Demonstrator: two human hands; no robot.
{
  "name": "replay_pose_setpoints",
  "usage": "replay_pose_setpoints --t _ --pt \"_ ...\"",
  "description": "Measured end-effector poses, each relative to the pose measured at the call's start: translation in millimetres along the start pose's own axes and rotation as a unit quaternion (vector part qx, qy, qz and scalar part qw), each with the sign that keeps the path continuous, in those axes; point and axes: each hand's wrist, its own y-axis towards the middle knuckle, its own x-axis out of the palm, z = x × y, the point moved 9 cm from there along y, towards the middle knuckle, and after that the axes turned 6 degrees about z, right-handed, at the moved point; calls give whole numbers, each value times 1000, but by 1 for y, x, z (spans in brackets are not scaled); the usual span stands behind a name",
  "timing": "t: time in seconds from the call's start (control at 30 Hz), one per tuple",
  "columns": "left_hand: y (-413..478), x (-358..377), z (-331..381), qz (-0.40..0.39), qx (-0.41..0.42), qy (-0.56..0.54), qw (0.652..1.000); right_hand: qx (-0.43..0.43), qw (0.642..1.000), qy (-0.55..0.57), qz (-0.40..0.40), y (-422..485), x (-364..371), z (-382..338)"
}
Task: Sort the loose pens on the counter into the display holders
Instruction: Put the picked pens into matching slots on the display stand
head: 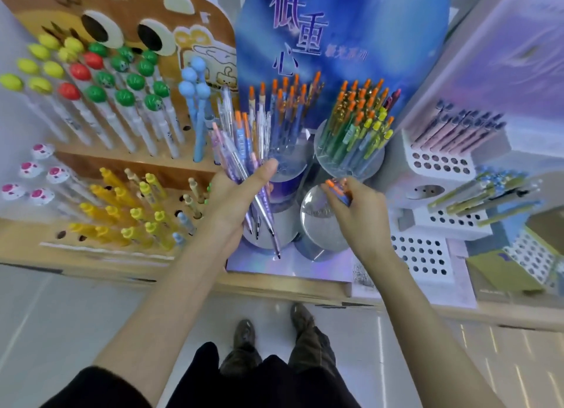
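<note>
Orange-tipped pen [337, 190] pinched, right hand [363, 215] at cup [317, 224] rim — left hand [235, 200] grips pen bundle [241, 145].

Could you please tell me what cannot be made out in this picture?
Head view:
Orange-topped pens in the right hand: their count is hidden by its fingers.
Bundle of pens in the left hand: their middles are hidden by that hand.
Small print on the blue sign: blurred.

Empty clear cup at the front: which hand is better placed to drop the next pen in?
Right. The right hand pinches an orange-capped pen just above that cup; the left hand is occupied, gripping a fanned bundle of pens.
</note>
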Motion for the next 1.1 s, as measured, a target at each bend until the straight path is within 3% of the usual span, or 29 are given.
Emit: replay_pose_setpoints --t 0.17,0.27,0.37,0.6,0.8,1.1 --pt "2 1 2 -13 5 3 1000 36 988 35 149 4 -52 11" --pt "1 6 2 -24 3 3 1000 75 980 45 181 2 -66 33" --pt "0 15 2 -45 2 3 999 109 975 70 180 -3 -64 51" --pt "-1 26 2 -55 9 1 998 101 977 85 165 -9 -58 54" --pt "-4 30 3 -64 14 -3 998 40 996 -36 69 -5 -22 40" --pt "-8 31 0 -66 12 -10 998 54 994 -62 77 13 -16 40"
